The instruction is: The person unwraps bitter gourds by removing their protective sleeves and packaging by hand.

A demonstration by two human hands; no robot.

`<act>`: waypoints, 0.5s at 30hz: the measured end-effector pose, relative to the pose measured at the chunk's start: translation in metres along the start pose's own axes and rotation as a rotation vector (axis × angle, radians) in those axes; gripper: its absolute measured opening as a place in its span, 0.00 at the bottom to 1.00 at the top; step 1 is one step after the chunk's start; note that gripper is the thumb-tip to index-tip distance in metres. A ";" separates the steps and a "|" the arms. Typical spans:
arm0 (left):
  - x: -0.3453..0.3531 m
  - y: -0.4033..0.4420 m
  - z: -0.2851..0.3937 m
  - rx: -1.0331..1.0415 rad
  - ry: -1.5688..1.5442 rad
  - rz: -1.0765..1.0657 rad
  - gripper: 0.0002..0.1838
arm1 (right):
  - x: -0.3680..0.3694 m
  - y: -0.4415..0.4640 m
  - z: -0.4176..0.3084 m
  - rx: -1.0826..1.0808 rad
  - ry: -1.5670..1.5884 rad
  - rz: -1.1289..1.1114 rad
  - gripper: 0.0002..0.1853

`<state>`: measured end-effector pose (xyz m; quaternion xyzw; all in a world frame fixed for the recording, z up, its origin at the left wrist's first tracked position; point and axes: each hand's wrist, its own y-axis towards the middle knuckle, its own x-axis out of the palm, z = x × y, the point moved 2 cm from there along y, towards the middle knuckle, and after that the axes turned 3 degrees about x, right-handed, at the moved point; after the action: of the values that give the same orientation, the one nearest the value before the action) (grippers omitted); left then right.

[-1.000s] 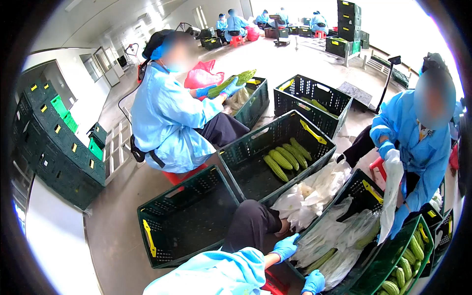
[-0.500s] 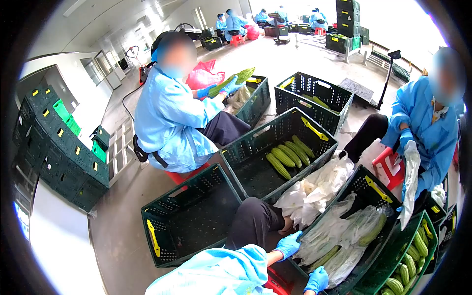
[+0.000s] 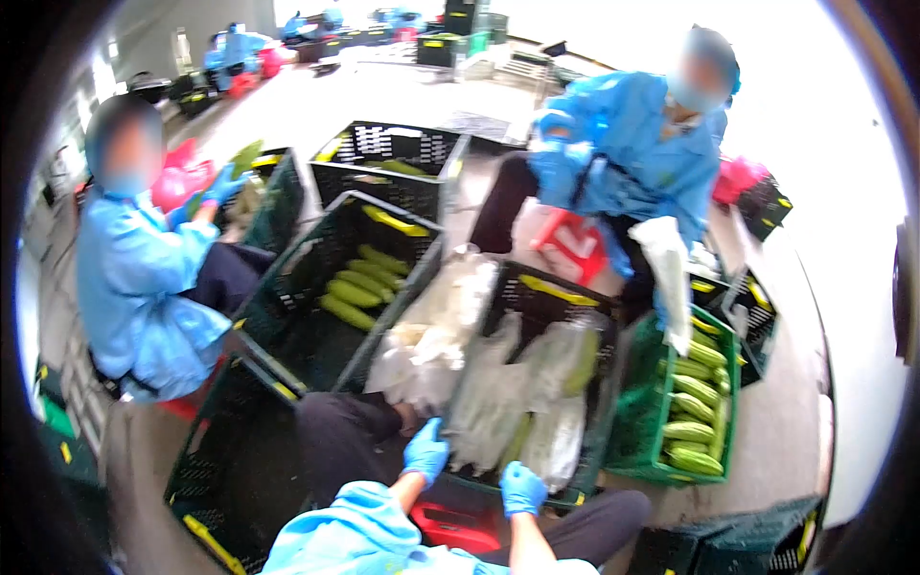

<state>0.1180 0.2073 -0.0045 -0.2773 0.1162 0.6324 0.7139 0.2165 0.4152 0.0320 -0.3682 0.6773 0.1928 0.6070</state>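
My left hand [image 3: 426, 451], in a blue glove, is at the near left corner of a dark crate [image 3: 602, 407], fingers bent and close together. My right hand [image 3: 523, 489], gloved too, is closed at the crate's near rim. Blur hides whether either hand grips the rim or some plastic. Inside this crate lie clear plastic bags [image 3: 489, 388], some around long green ridged gourds [image 3: 580, 364]. A heap of whitish plastic bags [image 3: 431, 331] lies just left of the crate.
A green crate of gourds [image 3: 695, 402] stands on the right; a co-worker [image 3: 623, 144] behind it holds a whitish bag [image 3: 663, 273]. Another person [image 3: 158, 259] on the left handles a gourd. Between us stand a crate with several gourds [image 3: 359, 287] and a dark crate [image 3: 240, 460].
The view has swung right, so everything shifts left in the picture and the green crate shows fully. My hands stay by the same crate. The co-worker on the right leans differently, still holding the bag.
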 end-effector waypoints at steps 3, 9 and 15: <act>-0.006 -0.004 0.012 -0.054 0.011 0.042 0.27 | 0.004 -0.001 0.006 0.042 0.045 -0.019 0.27; -0.004 0.000 0.004 -0.075 -0.016 -0.040 0.28 | 0.000 -0.002 0.003 0.068 0.083 -0.086 0.28; -0.010 -0.005 0.019 -0.024 0.099 -0.042 0.25 | -0.004 0.000 -0.001 0.040 0.044 -0.122 0.27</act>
<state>0.1181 0.2090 0.0171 -0.3189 0.1382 0.6043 0.7169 0.2164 0.4156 0.0360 -0.4007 0.6706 0.1338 0.6099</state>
